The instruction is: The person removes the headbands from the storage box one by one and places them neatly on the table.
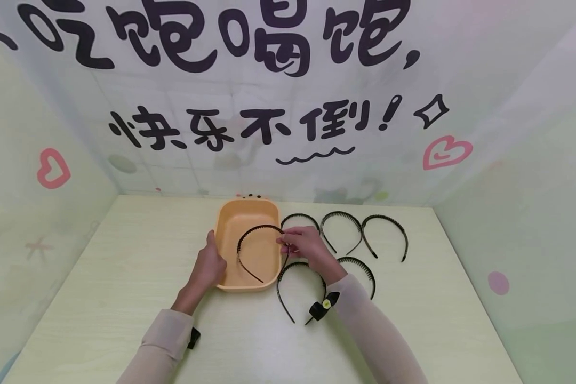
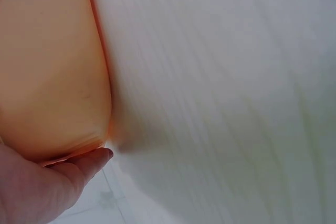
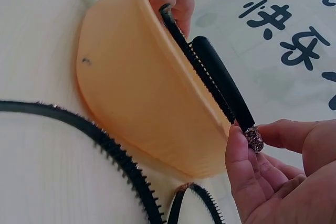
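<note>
My right hand [image 1: 309, 246] pinches a black toothed headband [image 1: 259, 226] at its glittery knob, seen close in the right wrist view. That headband [image 3: 223, 74] is held over an orange plastic basin [image 1: 244, 209], its arch toward the back wall and its tips toward me. At the basin's left side, my left hand [image 1: 210, 264] grips the rim. In the left wrist view only part of the left hand [image 2: 47, 187] shows against the basin wall [image 2: 52, 66]. Below the right hand, a headband [image 1: 300, 264] lies on the table, partly behind the wrist.
Along the back right lie more black headbands: one [image 1: 301, 215] beside the basin, another [image 1: 341, 213] in the middle, a third [image 1: 389, 217] farthest right. One more headband [image 1: 361, 262] is partly covered by the right forearm. A lettered wall [image 1: 249, 176] borders the table [image 1: 139, 240].
</note>
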Available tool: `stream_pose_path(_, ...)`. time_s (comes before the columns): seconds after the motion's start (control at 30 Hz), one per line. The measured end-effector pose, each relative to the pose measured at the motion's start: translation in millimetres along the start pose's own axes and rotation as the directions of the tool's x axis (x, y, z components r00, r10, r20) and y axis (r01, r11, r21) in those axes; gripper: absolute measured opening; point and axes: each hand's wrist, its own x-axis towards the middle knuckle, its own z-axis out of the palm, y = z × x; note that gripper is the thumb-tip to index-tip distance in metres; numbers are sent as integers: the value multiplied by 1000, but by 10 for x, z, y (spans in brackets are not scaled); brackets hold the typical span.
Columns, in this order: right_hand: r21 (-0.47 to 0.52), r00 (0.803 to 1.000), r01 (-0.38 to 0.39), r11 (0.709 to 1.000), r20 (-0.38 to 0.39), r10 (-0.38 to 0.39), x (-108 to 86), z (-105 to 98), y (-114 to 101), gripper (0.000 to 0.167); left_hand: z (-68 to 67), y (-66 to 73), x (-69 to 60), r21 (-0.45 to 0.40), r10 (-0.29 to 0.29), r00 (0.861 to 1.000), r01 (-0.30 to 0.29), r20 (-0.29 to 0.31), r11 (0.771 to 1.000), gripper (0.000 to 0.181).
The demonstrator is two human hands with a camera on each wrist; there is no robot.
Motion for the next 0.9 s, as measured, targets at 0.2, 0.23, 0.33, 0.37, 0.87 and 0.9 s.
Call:
stream_pose_path(0.2, -14, 1000, -4, 1000, -8, 4, -69, -87, 44, 30, -6, 3, -3, 0, 3, 1000, -3, -9, 1000, 78)
stream_pose_path(0.23, -13, 1000, -6, 1000, -6, 6, -76, -99, 52, 33, -7, 4, -4, -1, 3, 1000, -3, -9, 1000, 78)
stream_pose_path(0.33, 1, 1000, -8, 1000, 8, 8, -95, -133, 79, 38, -7, 4, -3, -3, 2, 1000, -2, -9, 1000, 77)
stream_pose_path(0.37, 11, 1000, -11, 1000, 11, 11, -100, -143, 89, 39, -7, 6, -3, -2, 3, 1000, -3, -9, 1000, 77)
stream_pose_path(0.87, 79, 999, -39, 996, 4, 39, -189, -303, 170, 38, -5, 6, 3, 4, 16, 1000, -16, -26, 1000, 77)
stream_pose_path(0.9, 80, 999, -37, 996, 7, 36, -195, -317, 178, 38, -5, 6, 4, 4, 19, 999, -19, -26, 1000, 77)
